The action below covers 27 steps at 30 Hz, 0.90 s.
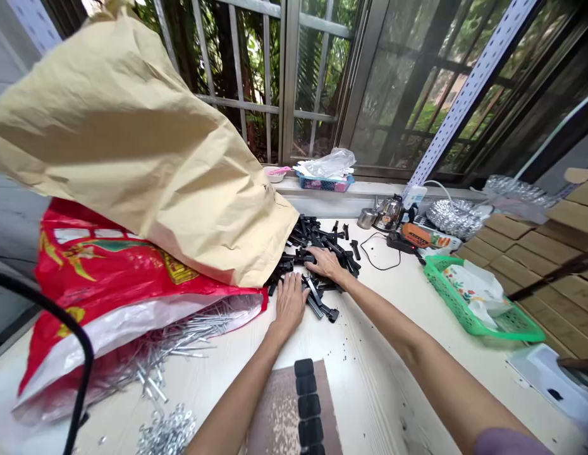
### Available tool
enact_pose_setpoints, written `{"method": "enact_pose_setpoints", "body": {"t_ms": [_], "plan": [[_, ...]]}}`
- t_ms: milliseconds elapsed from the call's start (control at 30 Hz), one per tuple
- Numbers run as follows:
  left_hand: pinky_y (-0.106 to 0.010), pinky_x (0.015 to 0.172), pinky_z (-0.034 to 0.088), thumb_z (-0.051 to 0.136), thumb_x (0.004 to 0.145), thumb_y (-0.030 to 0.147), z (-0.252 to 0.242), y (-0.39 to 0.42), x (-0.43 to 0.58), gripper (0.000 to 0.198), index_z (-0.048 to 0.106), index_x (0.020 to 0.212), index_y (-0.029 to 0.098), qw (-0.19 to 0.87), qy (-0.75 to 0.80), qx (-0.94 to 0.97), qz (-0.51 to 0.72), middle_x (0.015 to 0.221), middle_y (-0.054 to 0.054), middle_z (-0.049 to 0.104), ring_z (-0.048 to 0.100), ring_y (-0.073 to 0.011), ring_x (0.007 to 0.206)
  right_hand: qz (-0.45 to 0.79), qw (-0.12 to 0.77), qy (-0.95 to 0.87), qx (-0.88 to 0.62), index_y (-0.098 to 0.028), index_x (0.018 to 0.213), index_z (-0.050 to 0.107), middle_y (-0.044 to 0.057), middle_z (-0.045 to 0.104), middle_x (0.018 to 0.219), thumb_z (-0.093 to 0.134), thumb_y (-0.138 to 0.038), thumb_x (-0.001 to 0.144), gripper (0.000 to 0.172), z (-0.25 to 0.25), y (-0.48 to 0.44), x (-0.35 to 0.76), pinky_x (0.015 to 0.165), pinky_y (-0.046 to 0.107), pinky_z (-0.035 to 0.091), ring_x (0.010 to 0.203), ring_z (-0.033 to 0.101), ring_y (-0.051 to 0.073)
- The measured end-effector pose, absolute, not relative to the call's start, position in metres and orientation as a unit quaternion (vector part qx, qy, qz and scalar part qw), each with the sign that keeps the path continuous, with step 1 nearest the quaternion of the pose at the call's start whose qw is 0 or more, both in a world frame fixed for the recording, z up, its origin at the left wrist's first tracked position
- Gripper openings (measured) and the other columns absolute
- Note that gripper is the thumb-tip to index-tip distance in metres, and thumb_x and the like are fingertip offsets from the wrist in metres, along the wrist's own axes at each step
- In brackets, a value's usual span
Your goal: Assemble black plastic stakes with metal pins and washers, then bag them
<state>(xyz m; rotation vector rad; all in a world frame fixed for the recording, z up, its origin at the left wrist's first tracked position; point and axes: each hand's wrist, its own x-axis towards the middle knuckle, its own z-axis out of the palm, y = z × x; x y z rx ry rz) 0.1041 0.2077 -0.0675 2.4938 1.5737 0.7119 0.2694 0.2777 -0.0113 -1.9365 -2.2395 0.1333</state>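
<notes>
Both hands are at a heap of black plastic parts [329, 239] beside the mouth of a large tan sack. My left hand [291, 299] lies at the near edge of the heap, its fingers stretched out over the table, holding nothing. Just beyond and to the right, my right hand [324, 262] reaches into the heap with its fingers curved over a black part; whether it grips that part is hard to tell. Nearer to me, a row of black square pads [309, 404] lies on a brown board [279, 411].
The tan sack [133, 145] leans over a red bag [104, 265] spilling metal rods [180, 338]. Small metal pieces [168, 433] lie at the front left. Right: a green basket [483, 319], stacked cardboard boxes [545, 272], a kettle [389, 213]. A black curved tube [83, 341] stands at left.
</notes>
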Motion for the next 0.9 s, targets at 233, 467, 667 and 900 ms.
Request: {"method": "enact_pose_setpoints", "body": {"t_ms": [233,467,667,900], "plan": [[-0.046,0.107,0.029,0.035,0.092,0.021,-0.047,0.184,0.092,0.041,0.049,0.128,0.007,0.14,0.529,0.751,0.37,0.139,-0.021,0.043,0.037,-0.029,0.132,-0.035,0.158,-0.763,-0.626,-0.024,0.119,0.054,0.009,0.058,0.121,0.039,-0.051,0.091,0.042,0.011,0.205,0.279,0.092,0.038,0.034,0.112,0.048,0.025],[-0.037,0.084,0.048,0.042,0.088,0.026,-0.016,0.133,0.079,0.03,0.064,0.102,0.012,0.232,0.569,0.654,0.442,0.096,-0.013,0.063,0.061,-0.0228,0.091,0.026,0.082,-0.75,-0.656,-0.024,0.119,0.048,0.007,0.06,0.11,0.055,-0.048,0.084,0.044,-0.016,0.132,0.236,0.074,0.032,0.04,0.098,0.055,0.024],[-0.022,0.044,0.044,0.045,0.085,0.033,-0.005,0.1,0.075,0.029,0.065,0.087,0.012,0.467,0.592,0.555,0.352,0.069,-0.004,0.061,0.06,-0.0129,0.05,0.034,0.093,-0.751,-0.652,-0.025,0.106,0.053,0.005,0.063,0.102,0.038,-0.023,0.094,0.02,-0.022,0.126,0.237,0.072,0.027,0.038,0.096,0.056,0.018],[-0.02,0.047,0.043,0.045,0.086,0.031,-0.013,0.092,0.093,0.028,0.064,0.078,0.012,0.468,0.609,0.59,0.25,0.067,-0.004,0.065,0.06,-0.0105,0.045,0.085,0.162,-0.667,-0.722,-0.021,0.098,0.056,0.006,0.065,0.096,0.049,-0.048,0.087,0.03,-0.014,0.151,0.241,0.069,0.028,0.038,0.086,0.061,0.021]]}}
